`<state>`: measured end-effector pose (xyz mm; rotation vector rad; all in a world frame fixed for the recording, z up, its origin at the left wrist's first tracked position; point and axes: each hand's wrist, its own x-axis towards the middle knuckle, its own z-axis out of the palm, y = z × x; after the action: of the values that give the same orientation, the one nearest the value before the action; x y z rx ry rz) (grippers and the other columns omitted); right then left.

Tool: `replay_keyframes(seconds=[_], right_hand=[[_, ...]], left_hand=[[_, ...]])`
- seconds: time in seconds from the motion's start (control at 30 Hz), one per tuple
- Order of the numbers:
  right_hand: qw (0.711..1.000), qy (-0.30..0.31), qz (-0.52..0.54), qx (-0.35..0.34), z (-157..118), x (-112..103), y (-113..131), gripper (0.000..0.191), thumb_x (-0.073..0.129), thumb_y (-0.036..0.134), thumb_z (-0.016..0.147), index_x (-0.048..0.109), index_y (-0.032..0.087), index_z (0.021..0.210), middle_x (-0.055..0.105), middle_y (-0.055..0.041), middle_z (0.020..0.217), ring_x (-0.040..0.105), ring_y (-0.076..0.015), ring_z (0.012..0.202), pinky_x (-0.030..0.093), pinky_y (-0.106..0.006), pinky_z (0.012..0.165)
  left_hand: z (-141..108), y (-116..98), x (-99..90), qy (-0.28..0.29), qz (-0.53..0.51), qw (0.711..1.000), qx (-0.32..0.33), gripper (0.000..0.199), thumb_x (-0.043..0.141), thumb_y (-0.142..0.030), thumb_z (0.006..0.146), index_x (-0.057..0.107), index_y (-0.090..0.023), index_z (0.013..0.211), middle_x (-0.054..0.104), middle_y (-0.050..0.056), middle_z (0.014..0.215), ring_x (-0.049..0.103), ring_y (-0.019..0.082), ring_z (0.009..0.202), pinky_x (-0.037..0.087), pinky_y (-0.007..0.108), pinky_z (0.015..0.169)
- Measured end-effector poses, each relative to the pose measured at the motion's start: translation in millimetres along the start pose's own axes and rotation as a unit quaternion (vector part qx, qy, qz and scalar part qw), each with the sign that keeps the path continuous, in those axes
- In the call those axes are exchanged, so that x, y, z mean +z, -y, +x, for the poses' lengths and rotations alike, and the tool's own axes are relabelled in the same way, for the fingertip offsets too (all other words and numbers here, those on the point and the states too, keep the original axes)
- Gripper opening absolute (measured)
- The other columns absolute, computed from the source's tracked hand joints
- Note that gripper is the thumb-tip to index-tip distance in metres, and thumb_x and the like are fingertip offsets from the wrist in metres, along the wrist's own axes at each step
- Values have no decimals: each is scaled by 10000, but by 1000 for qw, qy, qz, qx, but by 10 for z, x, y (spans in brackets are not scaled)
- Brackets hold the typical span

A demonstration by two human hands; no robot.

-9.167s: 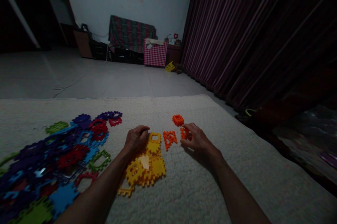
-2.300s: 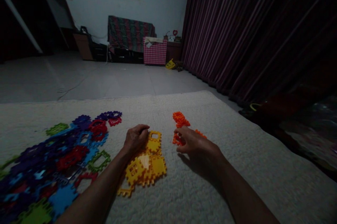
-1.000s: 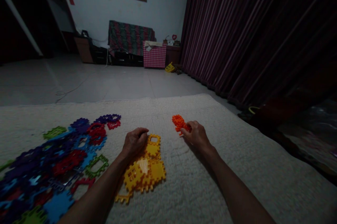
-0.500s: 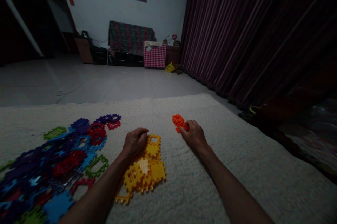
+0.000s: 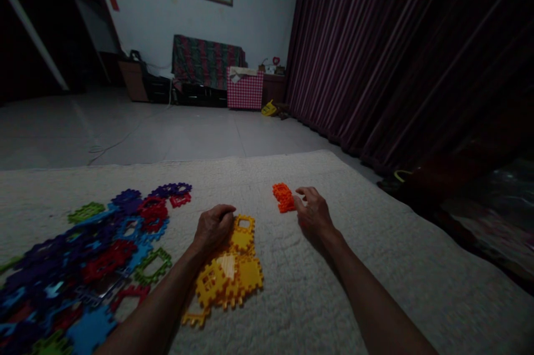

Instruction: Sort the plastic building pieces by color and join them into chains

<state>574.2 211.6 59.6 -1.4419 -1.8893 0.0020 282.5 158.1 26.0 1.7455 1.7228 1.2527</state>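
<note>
A small pile of orange interlocking plastic pieces [image 5: 283,197] lies on the cream quilted mat. Just right of it is my right hand [image 5: 315,212], its thumb and fingers apart and nothing seen between them; the thumb tip is close to the pile's edge. My left hand [image 5: 214,227] rests with curled fingers at the upper left side of a heap of yellow interlocking pieces [image 5: 250,274]. No piece shows in its closed fingers, though the palm side is hidden. Some yellow pieces are square frames, others solid plates with toothed edges.
A large mixed heap of purple, blue, red and green pieces [image 5: 89,255] spreads over the left of the mat [image 5: 334,299]. Beyond its far edge lie tiled floor [image 5: 200,132] and a thin cable [image 5: 98,149]. Dark curtains [image 5: 354,49] hang at the right.
My right hand has let go of the orange pieces and drawn slightly right, its fingers opening. The orange pieces stay on the mat. My left hand keeps its place.
</note>
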Motion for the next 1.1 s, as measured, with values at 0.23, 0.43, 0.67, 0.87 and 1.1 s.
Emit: replay_keyframes(seconds=[0.23, 0.43, 0.67, 0.87, 1.1], right_hand=[[986, 136, -37, -89, 423, 269, 85, 391, 584, 243, 810, 625, 208, 1198, 605, -128, 1305, 565, -262, 1166, 433, -418, 980], [976, 190, -81, -71, 499, 440, 170, 458, 609, 258, 775, 605, 196, 1229, 614, -137, 1298, 544, -297, 1174, 357, -478, 1012], [978, 181, -77, -64, 471, 390, 201, 438, 609, 271, 795, 604, 197, 1227, 608, -153, 1303, 541, -291, 1178, 341, -491, 1020], [990, 93, -21, -103, 421, 136, 90, 377, 617, 259, 800, 636, 187, 1169, 605, -153, 1303, 552, -290, 1200, 391, -478, 1022], [985, 162, 42, 51, 98, -520, -443, 268, 603, 257, 761, 701, 198, 1003, 696, -75, 1003, 653, -195, 824, 531, -335, 744]], left_hand=[[-4, -1, 10, 0, -9, 1000, 2, 335, 500, -329, 758, 767, -195, 910, 777, 38, 861, 705, 186, 780, 552, 276, 766], [-7, -33, -2, 0, -10, 1000, -2, 343, 497, -329, 759, 769, -191, 915, 773, 42, 836, 702, 182, 749, 554, 281, 756], [-8, -30, 6, 0, -13, 1000, -10, 331, 501, -330, 757, 767, -204, 909, 773, 31, 821, 698, 181, 740, 551, 278, 736], [-3, -6, 15, -4, -12, 1000, -6, 334, 495, -333, 755, 769, -211, 903, 777, 26, 848, 700, 186, 770, 547, 276, 746], [0, -30, -8, 1, -6, 1000, -6, 347, 501, -354, 748, 771, -201, 904, 772, 37, 810, 697, 190, 729, 548, 274, 730]])
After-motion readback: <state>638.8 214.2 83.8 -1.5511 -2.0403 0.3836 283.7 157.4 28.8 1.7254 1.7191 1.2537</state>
